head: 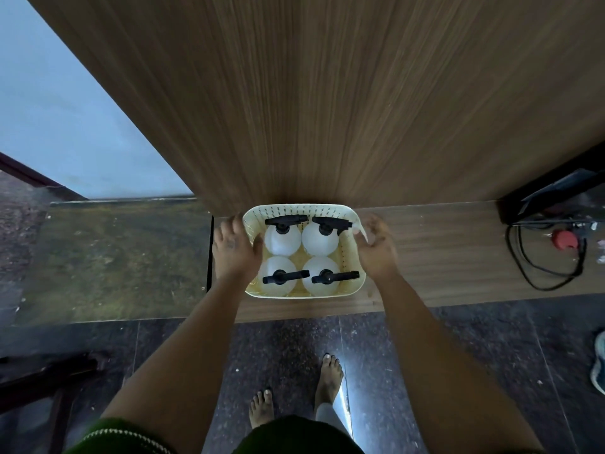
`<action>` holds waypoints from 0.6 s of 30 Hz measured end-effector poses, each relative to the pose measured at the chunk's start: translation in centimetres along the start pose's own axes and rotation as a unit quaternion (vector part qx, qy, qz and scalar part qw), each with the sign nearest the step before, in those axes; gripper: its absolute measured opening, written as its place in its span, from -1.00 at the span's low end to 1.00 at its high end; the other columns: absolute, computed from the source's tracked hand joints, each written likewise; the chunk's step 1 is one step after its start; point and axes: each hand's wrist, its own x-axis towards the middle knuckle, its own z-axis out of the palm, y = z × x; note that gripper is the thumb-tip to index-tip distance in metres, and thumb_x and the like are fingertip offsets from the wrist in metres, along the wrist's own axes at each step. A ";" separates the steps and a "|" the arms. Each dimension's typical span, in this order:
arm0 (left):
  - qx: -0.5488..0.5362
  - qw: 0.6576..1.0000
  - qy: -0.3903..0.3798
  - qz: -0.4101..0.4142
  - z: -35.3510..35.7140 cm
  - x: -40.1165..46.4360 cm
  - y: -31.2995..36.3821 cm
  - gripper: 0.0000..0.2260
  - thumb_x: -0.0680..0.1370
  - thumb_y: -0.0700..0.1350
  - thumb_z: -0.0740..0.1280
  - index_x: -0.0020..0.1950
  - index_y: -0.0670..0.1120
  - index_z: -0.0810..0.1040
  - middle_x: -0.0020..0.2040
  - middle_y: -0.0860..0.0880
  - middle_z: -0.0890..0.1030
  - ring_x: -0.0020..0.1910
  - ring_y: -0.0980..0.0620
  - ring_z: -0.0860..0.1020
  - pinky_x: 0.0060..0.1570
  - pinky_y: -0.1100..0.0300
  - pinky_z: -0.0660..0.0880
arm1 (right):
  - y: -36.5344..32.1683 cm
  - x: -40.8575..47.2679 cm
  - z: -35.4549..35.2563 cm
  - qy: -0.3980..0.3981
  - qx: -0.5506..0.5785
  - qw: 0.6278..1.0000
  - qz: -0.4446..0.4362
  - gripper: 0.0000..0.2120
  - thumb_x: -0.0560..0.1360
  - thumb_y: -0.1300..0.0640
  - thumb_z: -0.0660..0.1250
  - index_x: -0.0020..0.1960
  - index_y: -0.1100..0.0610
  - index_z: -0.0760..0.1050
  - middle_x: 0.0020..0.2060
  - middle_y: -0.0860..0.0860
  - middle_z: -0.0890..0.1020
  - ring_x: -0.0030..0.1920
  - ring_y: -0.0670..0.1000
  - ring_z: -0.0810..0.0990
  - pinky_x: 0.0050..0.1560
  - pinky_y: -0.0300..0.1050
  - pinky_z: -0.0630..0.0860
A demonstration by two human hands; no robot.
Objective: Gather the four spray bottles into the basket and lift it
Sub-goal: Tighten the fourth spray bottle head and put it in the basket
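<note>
A cream perforated basket (304,208) stands on a low wooden ledge (442,253), close against a wooden panel. Inside it stand white spray bottles with black trigger heads. Two are at the back (282,241) (319,243) and two at the front (278,264) (322,287). My left hand (234,249) is on the basket's left side, thumb hooked over the rim. My right hand (376,249) is on the right side, fingers curled over the rim. Whether the basket rests on the ledge or is raised, I cannot tell.
The tall wooden panel (360,93) rises right behind the basket. Black cables (537,276) and a red part (564,240) lie on the ledge to the right, below a dark device (556,194). My bare feet (329,378) stand on dark tiles; a dark stool (49,371) is at lower left.
</note>
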 end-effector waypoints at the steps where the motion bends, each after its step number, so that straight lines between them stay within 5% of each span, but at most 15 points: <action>1: -0.019 0.999 -0.006 -0.045 0.1 -0.3 -0.6 -0.45 0.55 0.03 0.28 0.44 -0.20 0.25 0.37 -0.24 0.35 0.31 -0.27 0.33 0.22 -0.19 0.35 | 0.5 0.0 0.0 0.004 0.026 0.998 0.062 -0.62 0.53 0.06 0.28 0.34 0.03 0.36 0.26 -0.02 0.51 0.20 -0.01 0.51 0.19 -0.17 0.46; 4: -0.130 0.973 -0.063 -0.181 0.5 -0.2 -1.8 -0.48 0.60 0.00 0.21 0.47 -0.21 0.20 0.41 -0.25 0.35 0.39 -0.26 0.30 0.29 -0.13 0.31 | 1.9 0.2 0.1 -0.009 0.127 0.973 0.195 -0.87 0.55 0.15 0.22 0.06 0.07 0.50 0.00 0.02 0.59 -0.02 0.09 0.58 0.05 -0.03 0.50; 6: -0.202 0.945 -0.094 -0.238 0.8 0.1 -2.2 -0.57 0.61 0.00 0.16 0.42 -0.19 0.31 0.33 -0.21 0.48 0.28 -0.19 0.45 0.12 0.01 0.41 | 2.6 0.4 0.0 -0.044 0.143 0.961 0.230 -0.81 0.56 0.15 0.17 -0.04 0.15 0.56 -0.11 0.11 0.62 -0.15 0.10 0.56 -0.05 0.02 0.51; 9: -0.223 0.946 -0.103 -0.213 1.1 -0.1 -2.6 -0.68 0.61 -0.05 0.13 0.26 -0.18 0.48 0.14 -0.18 0.60 -0.08 -0.05 0.48 -0.17 0.16 0.32 | 3.4 0.4 0.2 -0.060 0.173 0.954 0.239 -0.76 0.57 0.17 0.16 0.02 0.25 0.56 -0.14 0.17 0.62 -0.15 0.13 0.56 -0.10 0.06 0.52; 18: -0.208 0.958 -0.085 -0.177 1.1 -0.7 -3.3 -0.77 0.56 -0.22 0.16 0.12 -0.22 0.55 -0.05 -0.14 0.62 -0.23 0.00 0.47 -0.44 0.24 0.26 | 3.8 -0.2 1.8 0.003 0.140 0.970 0.197 -0.74 0.61 0.26 0.09 0.25 0.20 0.42 -0.10 0.03 0.59 -0.07 -0.03 0.55 0.21 -0.04 0.49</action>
